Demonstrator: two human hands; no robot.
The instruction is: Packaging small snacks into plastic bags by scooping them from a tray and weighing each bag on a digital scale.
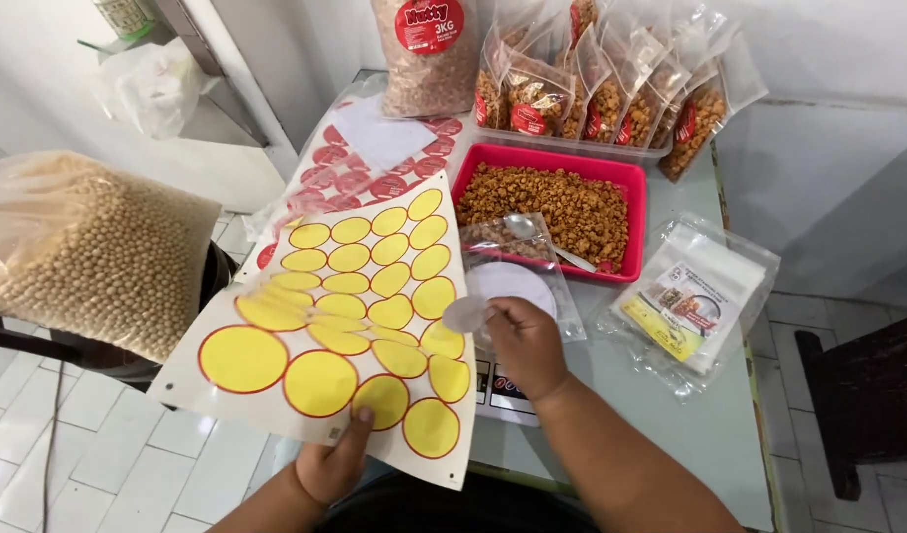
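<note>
Sticker sheet (335, 316) pinched in left hand (330, 464); right hand (523, 341) grip peels sticker (466, 314).

Both hands, the left hand (333, 466) and the right hand (526, 343), are bare, with no gloves, rings or watch in view. The forearms are bare too, thick and rounded, with no sleeve showing. Fingernails are short and unpainted.

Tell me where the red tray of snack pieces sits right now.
In the head view, the red tray sits at upper centre-right of the table, behind the right hand and in front of the filled pouches.
</note>
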